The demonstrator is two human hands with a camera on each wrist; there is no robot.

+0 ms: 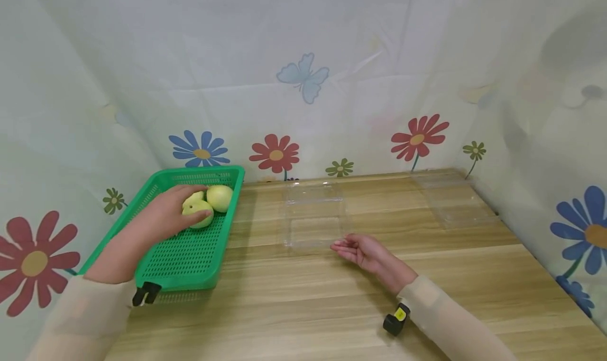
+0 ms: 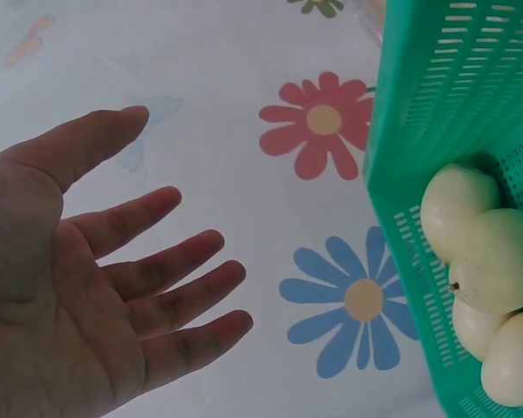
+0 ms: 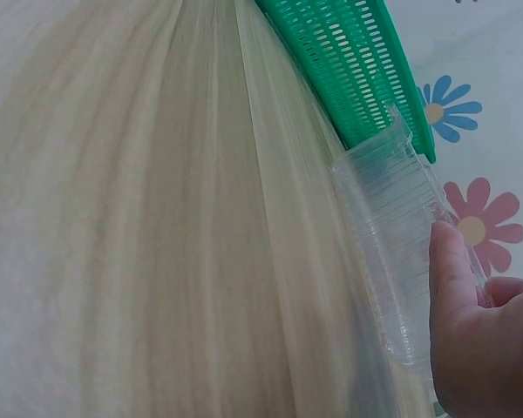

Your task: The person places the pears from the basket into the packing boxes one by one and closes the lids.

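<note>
Fruit (image 1: 220,198), at least four pieces in the left wrist view, lies grouped inside the green basket (image 1: 224,245), toward the far end of its slatted floor in the head view. Each piece is likely to be moderately heavy for its bulk, firm, and somewhat slippery where the skin is smooth; the flesh probably bruises under hard fingertip pressure or a drop. A suitable hold would be thumb on one side and spread fingers on the other, across the widest part, with the outermost piece the easiest to separate from its neighbours. The left hand (image 1: 166,211) extends over the basket with thumb and fingers apart and nothing between them; contact with the fruit cannot be told. The right hand (image 1: 367,252), well apart from the left, is at the near right corner of the clear box (image 3: 383,226) on the table (image 1: 294,298); whether it pinches the rim or merely touches it cannot be told. The box appears thin and light, and would probably flex if squeezed. In appearance the fruit is rounded, pale yellow-green and lightly glossy, one piece showing a small dark stem end (image 2: 454,286).
</note>
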